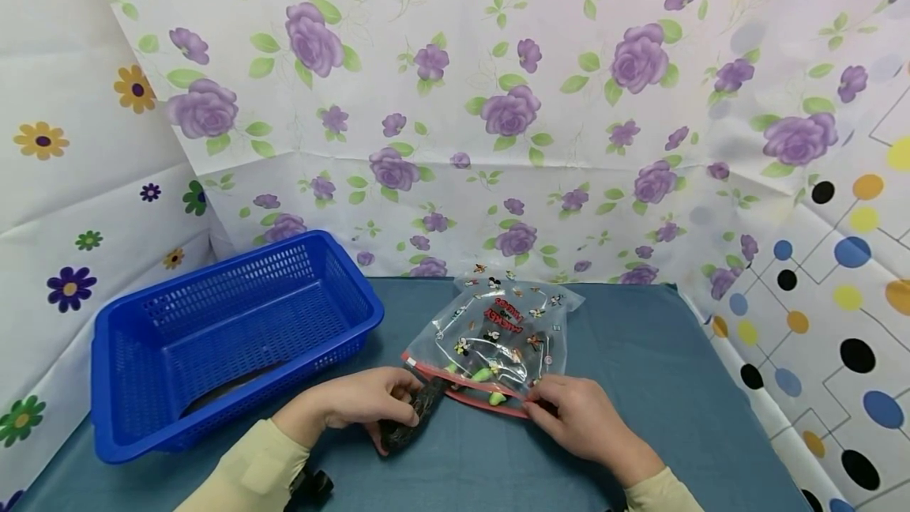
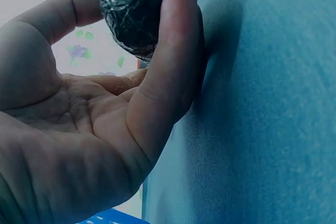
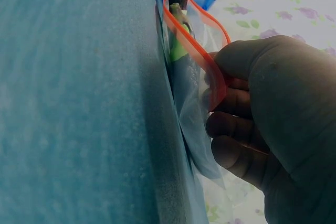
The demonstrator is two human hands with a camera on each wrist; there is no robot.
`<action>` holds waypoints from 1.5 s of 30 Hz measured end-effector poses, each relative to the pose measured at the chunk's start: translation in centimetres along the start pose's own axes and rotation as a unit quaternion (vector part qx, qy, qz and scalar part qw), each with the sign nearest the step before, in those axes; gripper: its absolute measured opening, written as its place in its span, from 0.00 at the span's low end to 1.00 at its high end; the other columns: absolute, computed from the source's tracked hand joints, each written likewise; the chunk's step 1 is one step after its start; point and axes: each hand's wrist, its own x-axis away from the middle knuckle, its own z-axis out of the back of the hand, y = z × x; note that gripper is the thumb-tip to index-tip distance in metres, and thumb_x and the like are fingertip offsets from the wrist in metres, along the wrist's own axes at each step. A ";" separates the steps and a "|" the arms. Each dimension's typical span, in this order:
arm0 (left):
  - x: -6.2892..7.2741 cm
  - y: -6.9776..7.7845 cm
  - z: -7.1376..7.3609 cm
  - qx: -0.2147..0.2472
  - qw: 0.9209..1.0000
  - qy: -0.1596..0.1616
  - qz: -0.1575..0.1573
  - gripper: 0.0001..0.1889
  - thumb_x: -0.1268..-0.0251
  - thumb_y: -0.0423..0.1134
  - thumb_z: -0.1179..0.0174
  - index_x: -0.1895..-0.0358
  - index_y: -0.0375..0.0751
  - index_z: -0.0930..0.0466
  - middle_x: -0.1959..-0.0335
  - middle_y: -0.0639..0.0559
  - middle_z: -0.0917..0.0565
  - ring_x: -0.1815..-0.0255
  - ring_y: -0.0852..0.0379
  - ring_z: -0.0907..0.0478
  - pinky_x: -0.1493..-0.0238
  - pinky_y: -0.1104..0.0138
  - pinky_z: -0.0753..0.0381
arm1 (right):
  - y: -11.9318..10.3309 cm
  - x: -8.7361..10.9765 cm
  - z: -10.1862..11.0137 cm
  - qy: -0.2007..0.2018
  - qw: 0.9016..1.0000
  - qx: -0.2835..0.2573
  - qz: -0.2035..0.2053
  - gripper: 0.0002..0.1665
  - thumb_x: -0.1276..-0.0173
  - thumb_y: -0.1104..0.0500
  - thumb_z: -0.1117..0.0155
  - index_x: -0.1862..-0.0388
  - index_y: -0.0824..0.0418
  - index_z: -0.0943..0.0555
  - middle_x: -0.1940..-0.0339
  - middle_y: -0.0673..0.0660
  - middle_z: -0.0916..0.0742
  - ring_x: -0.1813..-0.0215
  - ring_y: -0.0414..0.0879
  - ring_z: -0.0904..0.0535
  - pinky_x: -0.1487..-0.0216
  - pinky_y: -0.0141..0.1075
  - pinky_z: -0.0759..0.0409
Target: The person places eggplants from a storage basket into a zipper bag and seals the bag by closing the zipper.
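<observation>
Plastic bag (image 1: 508, 330), pinched by my right grip (image 1: 581, 421), seems steadied open; my left grip (image 1: 366, 397) holds a dark object (image 2: 134, 14).

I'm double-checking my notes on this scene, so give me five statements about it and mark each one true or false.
1. The left hand holds a dark, wrinkled item. True.
2. The right hand grips the blue basket. False: it pinches the red edge of the clear bag.
3. Green parts show inside the bag. True.
4. The bag's mouth is sealed shut. False: its red edges stand apart.
5. The basket is to the person's left of the bag. True.
</observation>
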 end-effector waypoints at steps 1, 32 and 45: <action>0.0 0.0 0.0 0.000 1.000 -0.001 -0.001 0.38 0.33 0.32 0.30 0.21 0.24 0.31 0.54 0.37 0.16 0.61 0.47 0.12 0.72 0.59 0.07 | 0.0 0.0 0.0 0.001 1.000 0.000 0.000 0.10 0.27 0.61 0.19 0.62 0.45 0.10 0.68 0.37 0.16 0.71 0.26 0.27 0.72 0.27 0.26; -0.1 0.0 0.0 0.016 1.000 0.003 0.004 0.19 0.19 0.41 0.32 0.37 0.29 0.17 0.61 0.35 0.13 0.63 0.46 0.08 0.63 0.57 0.05 | -0.1 -0.1 -0.1 0.009 1.000 0.004 0.007 0.10 0.28 0.60 0.18 0.62 0.45 0.10 0.68 0.37 0.15 0.71 0.26 0.27 0.72 0.27 0.25; 0.2 -0.1 0.1 -0.014 1.000 -0.002 0.010 0.18 0.18 0.47 0.32 0.59 0.31 0.12 0.69 0.34 0.09 0.72 0.53 0.09 0.69 0.63 0.08 | -0.1 0.0 -0.1 0.009 1.000 0.013 0.006 0.10 0.30 0.60 0.17 0.63 0.45 0.11 0.69 0.35 0.16 0.71 0.25 0.28 0.72 0.26 0.26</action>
